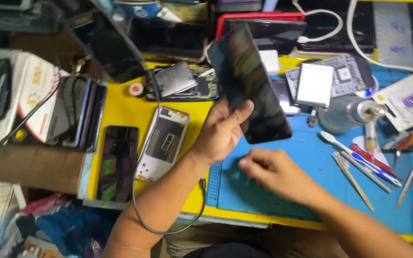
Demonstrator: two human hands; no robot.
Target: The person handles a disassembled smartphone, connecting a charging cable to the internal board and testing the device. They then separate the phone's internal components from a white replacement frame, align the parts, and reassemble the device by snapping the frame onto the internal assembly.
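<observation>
- Head view: left hand [221, 131] gripped the dark phone [249, 86] by its lower edge, thumb across the glass. The phone was tilted up above the far left corner of the blue mat [273, 200], touching nothing else.
- Right hand [271, 169] lay on the mat, near its left side, fingers loosely curled. Nothing showed in it; could not tell if something small was pinched.
- Step, my read: inspection of the phone, screen side up, no tool engaged.
- A next move would call for a firm hold on the phone edge and a bare patch of mat. Tweezers [354, 177] and other hand tools lay on the right part of the mat, well apart from both hands.
- Left of the mat, on the yellow table [120, 107]: a white phone frame [162, 143], stripped and face up, and beyond it a black phone [118, 162] lying flat.
- Beyond the mat's far left corner: an opened phone [182, 83], back off, a flat silver part resting on it.
- Containers: a clear bottle [345, 112] with a metal nozzle lay at the mat's far edge, fill level not readable.
- A white carton [34, 95] stood far left of the mat, contents hidden.
- A grey cable [168, 224] looped off the mat's near left corner.
</observation>
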